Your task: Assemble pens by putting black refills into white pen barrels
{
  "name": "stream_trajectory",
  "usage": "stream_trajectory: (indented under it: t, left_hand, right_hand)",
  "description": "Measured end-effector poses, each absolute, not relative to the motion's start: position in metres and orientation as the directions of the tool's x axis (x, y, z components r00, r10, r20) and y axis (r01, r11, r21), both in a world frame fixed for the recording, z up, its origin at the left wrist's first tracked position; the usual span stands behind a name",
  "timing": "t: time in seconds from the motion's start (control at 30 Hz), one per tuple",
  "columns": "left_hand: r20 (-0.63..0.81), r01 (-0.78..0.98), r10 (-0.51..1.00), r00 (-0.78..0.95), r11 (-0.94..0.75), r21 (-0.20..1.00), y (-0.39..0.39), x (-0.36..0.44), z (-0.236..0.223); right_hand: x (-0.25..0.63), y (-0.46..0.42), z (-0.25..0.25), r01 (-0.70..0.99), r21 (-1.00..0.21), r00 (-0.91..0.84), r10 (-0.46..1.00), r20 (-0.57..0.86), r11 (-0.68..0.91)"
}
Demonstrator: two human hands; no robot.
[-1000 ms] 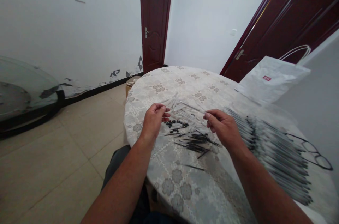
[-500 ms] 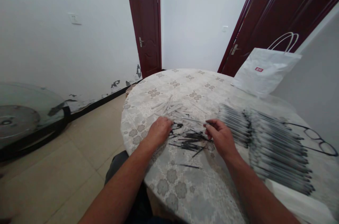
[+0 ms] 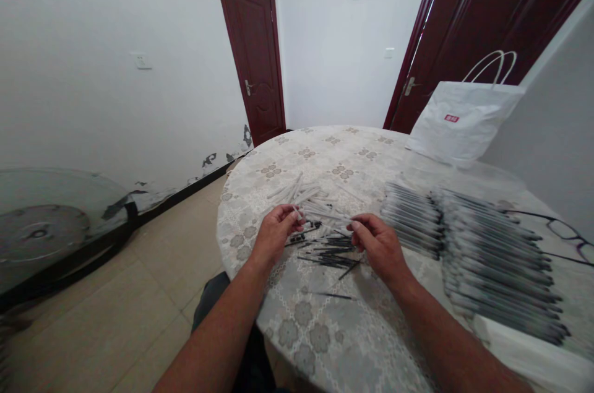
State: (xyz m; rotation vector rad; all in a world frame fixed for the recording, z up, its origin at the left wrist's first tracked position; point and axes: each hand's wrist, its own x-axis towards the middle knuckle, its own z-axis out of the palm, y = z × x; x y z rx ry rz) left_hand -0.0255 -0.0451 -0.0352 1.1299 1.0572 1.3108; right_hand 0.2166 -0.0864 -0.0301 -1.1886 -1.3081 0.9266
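Observation:
My right hand (image 3: pixel 378 246) pinches the right end of a thin translucent pen (image 3: pixel 328 215) between thumb and fingertips. Close to the pen's left end, my left hand (image 3: pixel 275 233) has its thumb and fingers pressed together; what lies in that pinch is too small to make out. Small black caps (image 3: pixel 314 225) lie beside the left fingertips, partly hidden. Below them spreads a loose pile of dark pen refills (image 3: pixel 328 252), and one refill (image 3: pixel 335 296) lies apart nearer me. Behind the hands is a heap of whitish pen barrels (image 3: pixel 301 187).
Rows of dark-tipped pens (image 3: pixel 503 269) and a smaller batch of pens (image 3: pixel 411 218) lie on the right. Eyeglasses (image 3: pixel 563 227) rest beyond them. A white paper bag (image 3: pixel 464 124) stands at the back right of the round table with a patterned tablecloth (image 3: pixel 301 331).
My left hand went down to the small black caps, then came up with fingers pinched near the pen's left end. My right hand kept the pen while lowering it. The head view shifted.

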Motion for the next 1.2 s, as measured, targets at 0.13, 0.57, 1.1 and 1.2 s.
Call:
stream_trajectory:
  t: [0.13, 0.57, 1.1, 1.2]
  left_hand:
    - [0.063, -0.136, 0.997, -0.048, -0.069, 0.988, -0.046, -0.029, -0.044]
    - [0.140, 0.069, 0.990, 0.008, -0.140, 0.988, -0.048, -0.034, -0.049]
    - [0.008, -0.160, 0.997, 0.076, 0.004, 0.987, -0.049, -0.034, -0.048]
    - [-0.002, -0.139, 0.997, 0.078, 0.013, 0.990, -0.049, -0.033, -0.048]
  right_hand:
    - [0.212, -0.088, -0.034, 0.030, -0.981, 0.102, 0.976, 0.192, 0.190]
    - [0.214, -0.086, -0.035, 0.147, -0.962, 0.170, 0.953, 0.253, 0.229]
    - [0.209, -0.087, -0.038, 0.117, -0.972, 0.135, 0.966, 0.220, 0.205]
    - [0.208, -0.089, -0.040, 0.205, -0.953, 0.101, 0.964, 0.246, 0.222]
